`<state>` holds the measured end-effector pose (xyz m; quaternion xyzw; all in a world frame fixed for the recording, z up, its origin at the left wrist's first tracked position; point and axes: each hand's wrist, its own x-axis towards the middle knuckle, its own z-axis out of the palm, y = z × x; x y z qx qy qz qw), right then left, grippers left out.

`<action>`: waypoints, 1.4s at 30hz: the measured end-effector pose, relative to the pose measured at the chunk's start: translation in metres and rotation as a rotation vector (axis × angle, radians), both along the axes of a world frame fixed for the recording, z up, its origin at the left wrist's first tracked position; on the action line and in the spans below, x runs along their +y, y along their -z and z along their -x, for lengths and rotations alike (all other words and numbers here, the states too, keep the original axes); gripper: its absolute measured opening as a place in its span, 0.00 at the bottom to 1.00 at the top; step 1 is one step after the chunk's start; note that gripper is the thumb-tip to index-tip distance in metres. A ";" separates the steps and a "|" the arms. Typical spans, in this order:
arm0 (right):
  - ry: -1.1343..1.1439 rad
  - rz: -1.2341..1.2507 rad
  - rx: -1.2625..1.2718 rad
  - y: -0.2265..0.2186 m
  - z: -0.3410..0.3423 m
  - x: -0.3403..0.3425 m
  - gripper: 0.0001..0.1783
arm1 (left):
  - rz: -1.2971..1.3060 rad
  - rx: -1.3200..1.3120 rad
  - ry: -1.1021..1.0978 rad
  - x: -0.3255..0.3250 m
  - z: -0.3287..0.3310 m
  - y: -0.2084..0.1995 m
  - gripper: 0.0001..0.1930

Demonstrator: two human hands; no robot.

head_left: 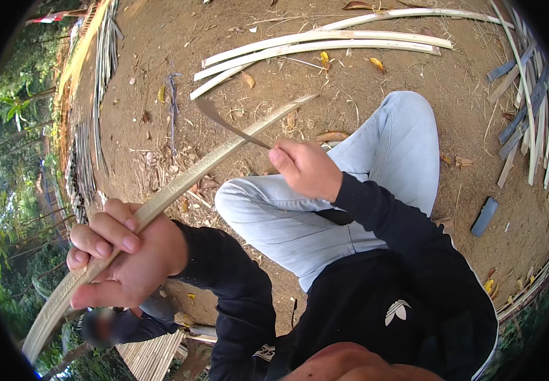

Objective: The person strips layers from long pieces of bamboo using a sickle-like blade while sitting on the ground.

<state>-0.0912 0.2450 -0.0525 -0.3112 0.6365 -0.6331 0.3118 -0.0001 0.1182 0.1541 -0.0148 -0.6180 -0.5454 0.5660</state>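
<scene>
A long, pale bamboo strip (188,179) runs slantwise from the lower left up toward the middle of the view. My left hand (138,257) is closed around its lower part, fingers over the top and thumb beneath. In my right hand (309,170) is a knife, gripped in front of my bent knees; the fingers hide its handle. Its dark, slightly curved blade (223,124) points up and left, crossing the strip near the far end. Whether the edge touches the strip, I cannot tell.
Several split bamboo strips (325,46) lie on the dirt ahead. More strips and dark slats (528,108) are piled at the right, near a dark rectangular object (484,216). Long thin strips (103,82) line the left. Another person (131,324) sits at lower left.
</scene>
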 end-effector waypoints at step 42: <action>-0.065 -0.042 0.151 -0.039 -0.002 0.042 0.18 | 0.134 0.163 1.261 -0.022 0.052 -0.001 0.25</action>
